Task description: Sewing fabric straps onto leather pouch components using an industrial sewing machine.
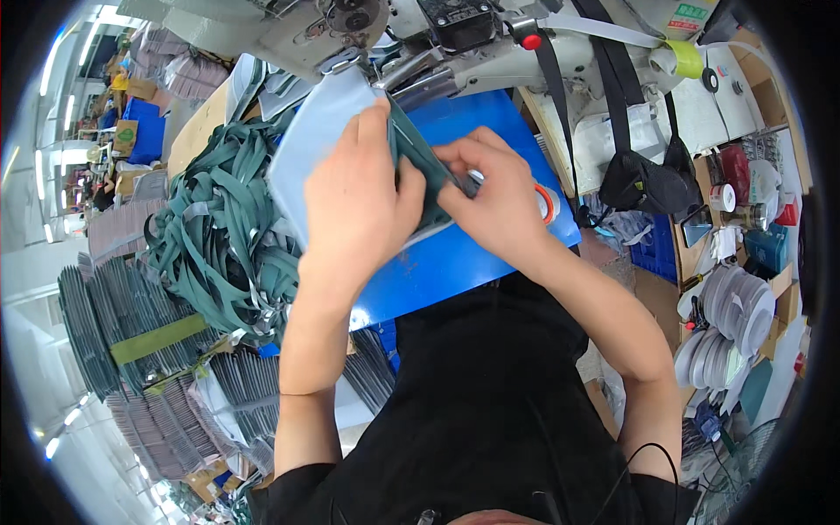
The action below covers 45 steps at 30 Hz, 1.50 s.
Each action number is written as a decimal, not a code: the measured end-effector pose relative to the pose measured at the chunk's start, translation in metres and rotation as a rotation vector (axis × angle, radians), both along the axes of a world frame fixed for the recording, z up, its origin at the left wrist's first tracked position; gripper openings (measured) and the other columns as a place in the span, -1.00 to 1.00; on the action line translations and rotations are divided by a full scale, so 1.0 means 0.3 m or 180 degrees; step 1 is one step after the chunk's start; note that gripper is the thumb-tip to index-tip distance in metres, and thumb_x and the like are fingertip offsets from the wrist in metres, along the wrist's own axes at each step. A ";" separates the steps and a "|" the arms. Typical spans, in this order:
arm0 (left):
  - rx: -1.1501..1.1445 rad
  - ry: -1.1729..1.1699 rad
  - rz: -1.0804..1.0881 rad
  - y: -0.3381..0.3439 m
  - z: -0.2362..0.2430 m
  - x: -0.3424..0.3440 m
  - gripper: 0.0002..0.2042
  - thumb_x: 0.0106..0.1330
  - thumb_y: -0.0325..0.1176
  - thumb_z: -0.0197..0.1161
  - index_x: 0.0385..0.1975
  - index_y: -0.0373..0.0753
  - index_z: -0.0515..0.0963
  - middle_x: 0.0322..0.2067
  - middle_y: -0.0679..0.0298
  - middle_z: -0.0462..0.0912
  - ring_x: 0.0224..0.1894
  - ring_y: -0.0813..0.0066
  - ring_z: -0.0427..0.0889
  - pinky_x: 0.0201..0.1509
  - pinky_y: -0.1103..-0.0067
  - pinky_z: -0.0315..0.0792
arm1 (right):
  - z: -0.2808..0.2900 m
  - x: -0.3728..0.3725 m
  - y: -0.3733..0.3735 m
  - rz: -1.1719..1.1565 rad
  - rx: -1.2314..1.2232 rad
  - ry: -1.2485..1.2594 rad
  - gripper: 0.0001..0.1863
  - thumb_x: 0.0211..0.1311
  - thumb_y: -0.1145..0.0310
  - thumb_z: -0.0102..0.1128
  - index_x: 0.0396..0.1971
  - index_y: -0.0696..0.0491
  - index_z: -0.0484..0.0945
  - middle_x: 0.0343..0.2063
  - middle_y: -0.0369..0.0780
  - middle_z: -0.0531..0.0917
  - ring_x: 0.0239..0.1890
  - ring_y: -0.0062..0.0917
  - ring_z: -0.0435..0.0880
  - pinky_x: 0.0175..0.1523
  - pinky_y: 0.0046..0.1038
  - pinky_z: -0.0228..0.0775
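A flat piece with a pale blue-white face (328,118) and dark green fabric (418,144) along its right side lies under the sewing machine's head (350,26). My left hand (354,188) rests flat on the pale face, fingers stretched forward, thumb apart over the green part. With fingertips pinched, my right hand (494,188) grips the right edge of the green fabric. A small dark shiny thing (472,182) shows at my right fingers; its kind is unclear. Beneath both hands lies a blue work surface (411,284).
A heap of dark green straps (223,227) lies left of the work surface. Bundled stacks of panels (131,324) stand farther left. An orange-rimmed roll (548,204) sits beside my right wrist. Black straps with a pouch (647,179) hang at right, near white reels (731,319).
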<state>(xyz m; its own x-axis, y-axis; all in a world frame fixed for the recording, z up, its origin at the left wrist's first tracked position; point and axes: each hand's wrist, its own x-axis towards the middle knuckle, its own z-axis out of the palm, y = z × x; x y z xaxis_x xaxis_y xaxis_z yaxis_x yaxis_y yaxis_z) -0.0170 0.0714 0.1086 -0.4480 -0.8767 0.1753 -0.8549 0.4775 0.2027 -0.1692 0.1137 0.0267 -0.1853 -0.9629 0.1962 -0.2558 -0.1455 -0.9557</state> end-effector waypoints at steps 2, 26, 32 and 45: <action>0.0007 0.0320 0.0095 0.058 -0.045 0.018 -0.44 0.10 -0.45 0.34 0.18 -0.36 0.47 0.00 -0.02 0.62 -0.14 -0.06 0.72 -0.14 0.19 0.61 | 0.002 -0.021 0.037 0.0165 0.0041 0.0112 -0.68 -0.01 0.49 0.36 -0.17 0.11 0.76 -0.34 -0.15 0.61 -0.30 -0.35 0.67 -0.15 -0.35 0.50; -0.1422 0.0123 -0.1634 -0.223 0.004 0.110 -0.74 0.07 -0.55 0.34 -0.19 -0.23 0.68 -0.25 0.25 0.71 -0.19 0.27 0.66 -0.23 0.42 0.59 | 0.039 0.145 -0.211 0.0200 0.0905 -0.3206 -0.78 0.32 0.41 0.40 -0.10 0.16 0.69 -0.29 -0.30 0.74 -0.24 -0.65 0.72 -0.16 -0.49 0.66; -0.1048 -0.0566 -0.0830 -0.196 0.049 0.229 -0.30 0.06 -0.41 0.49 0.31 0.11 0.50 -0.41 0.29 0.61 -0.25 0.20 0.69 -0.26 0.37 0.59 | 0.066 0.169 -0.229 -0.0333 0.0877 -0.2983 -0.75 0.11 0.49 0.45 -0.23 0.29 0.69 -0.37 -0.22 0.72 -0.39 -0.63 0.68 -0.29 -0.54 0.61; -0.0254 -0.0970 -0.1441 -0.168 0.166 0.244 -0.40 0.22 -0.49 0.27 0.32 0.10 0.55 -0.53 0.11 0.51 -0.52 0.06 0.60 -0.35 0.26 0.56 | 0.105 0.179 -0.186 -0.0258 0.0744 -0.1802 -0.61 0.07 0.44 0.46 -0.08 0.19 0.62 -0.25 -0.28 0.65 -0.25 -0.62 0.61 -0.16 -0.52 0.45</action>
